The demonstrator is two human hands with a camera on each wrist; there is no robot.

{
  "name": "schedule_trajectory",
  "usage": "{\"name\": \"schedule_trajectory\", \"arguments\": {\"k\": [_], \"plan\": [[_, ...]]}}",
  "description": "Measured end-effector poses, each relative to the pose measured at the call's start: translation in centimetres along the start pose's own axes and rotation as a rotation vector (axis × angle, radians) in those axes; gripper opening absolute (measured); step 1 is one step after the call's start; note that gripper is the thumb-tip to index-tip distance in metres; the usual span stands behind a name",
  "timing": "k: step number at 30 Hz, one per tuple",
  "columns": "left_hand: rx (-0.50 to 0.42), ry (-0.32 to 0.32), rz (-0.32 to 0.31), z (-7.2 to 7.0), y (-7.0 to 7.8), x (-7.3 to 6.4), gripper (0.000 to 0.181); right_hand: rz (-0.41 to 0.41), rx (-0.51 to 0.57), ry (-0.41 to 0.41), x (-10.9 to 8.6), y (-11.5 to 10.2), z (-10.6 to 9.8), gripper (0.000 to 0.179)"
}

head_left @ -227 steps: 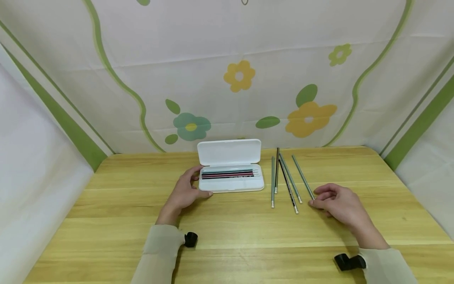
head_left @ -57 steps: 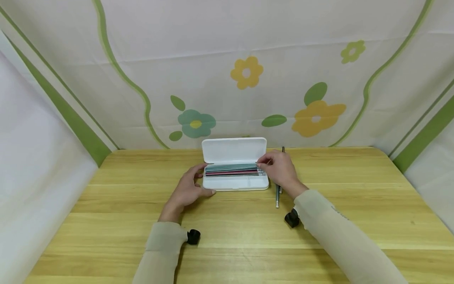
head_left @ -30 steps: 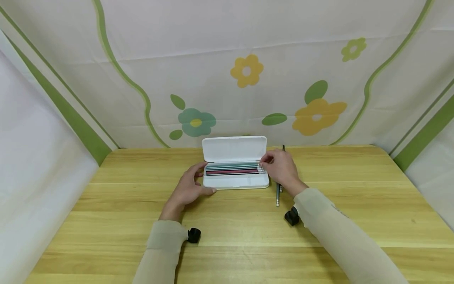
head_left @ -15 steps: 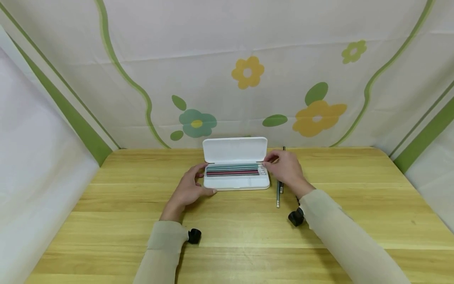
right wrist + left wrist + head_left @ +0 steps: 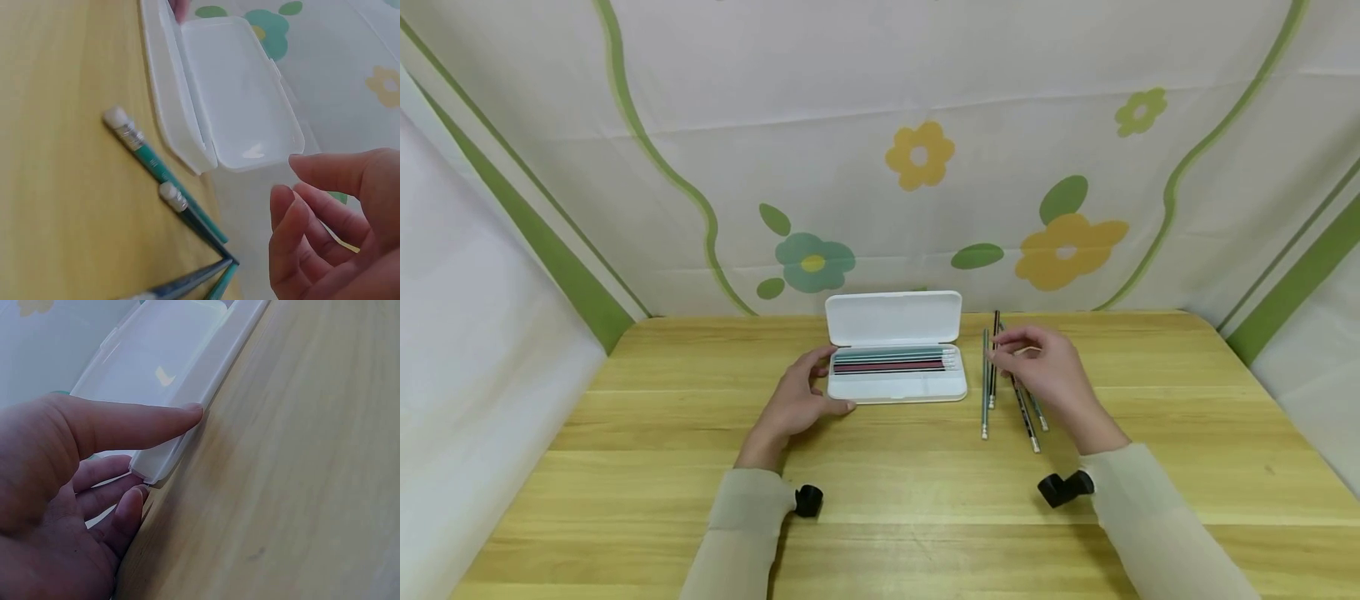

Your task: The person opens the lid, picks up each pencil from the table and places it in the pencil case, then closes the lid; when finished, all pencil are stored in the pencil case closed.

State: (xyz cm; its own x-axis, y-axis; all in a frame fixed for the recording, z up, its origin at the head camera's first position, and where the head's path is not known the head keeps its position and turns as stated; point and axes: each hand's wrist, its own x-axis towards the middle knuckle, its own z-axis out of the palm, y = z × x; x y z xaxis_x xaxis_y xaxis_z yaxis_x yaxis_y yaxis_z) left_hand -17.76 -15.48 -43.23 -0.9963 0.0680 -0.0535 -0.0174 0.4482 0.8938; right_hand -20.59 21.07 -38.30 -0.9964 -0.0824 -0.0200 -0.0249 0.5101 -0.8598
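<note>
A white pencil case (image 5: 897, 386) stands with its lid up, a row of teal, black and red pencils (image 5: 889, 362) in its back part. My left hand (image 5: 796, 403) holds the case's left end, thumb along the front edge and fingers at the end; the left wrist view shows the thumb (image 5: 144, 425) against its side. My right hand (image 5: 1051, 371) hovers over the loose pencils to the right, thumb and fingers apart with nothing between them. Among these lie a teal pencil (image 5: 985, 392) and a black pencil (image 5: 1024, 412), erasers towards me; the hand partly hides some of them.
The wooden table (image 5: 895, 483) ends at a pale flowered cloth (image 5: 850, 167) just behind the case. The raised lid (image 5: 893, 318) stands close to that cloth. Black wrist cameras sit on both sleeves.
Earlier the right hand took the rightmost teal pencil, and it was then laid in the case. The right hand has since drawn back rightward, over the loose pencils. The left hand stays.
</note>
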Motion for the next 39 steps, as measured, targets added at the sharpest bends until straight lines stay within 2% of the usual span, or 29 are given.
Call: {"name": "schedule_trajectory", "arguments": {"k": [15,22,33,39], "plan": [[0.014,-0.005,0.001,0.0,-0.1,0.1,0.094,0.152,0.125,-0.043,-3.3,4.0,-1.8,0.051],[0.016,-0.003,-0.003,0.0,-0.1,0.1,0.093,0.161,0.123,-0.030,-4.1,5.2,-2.5,0.053],[0.012,-0.003,-0.004,0.1,0.0,0.0,0.094,0.178,0.116,-0.081,-4.5,6.3,-3.5,0.050],[0.023,-0.002,-0.005,0.0,0.2,0.1,0.094,0.172,-0.003,-0.091,-4.6,6.2,-3.5,0.048]]}}
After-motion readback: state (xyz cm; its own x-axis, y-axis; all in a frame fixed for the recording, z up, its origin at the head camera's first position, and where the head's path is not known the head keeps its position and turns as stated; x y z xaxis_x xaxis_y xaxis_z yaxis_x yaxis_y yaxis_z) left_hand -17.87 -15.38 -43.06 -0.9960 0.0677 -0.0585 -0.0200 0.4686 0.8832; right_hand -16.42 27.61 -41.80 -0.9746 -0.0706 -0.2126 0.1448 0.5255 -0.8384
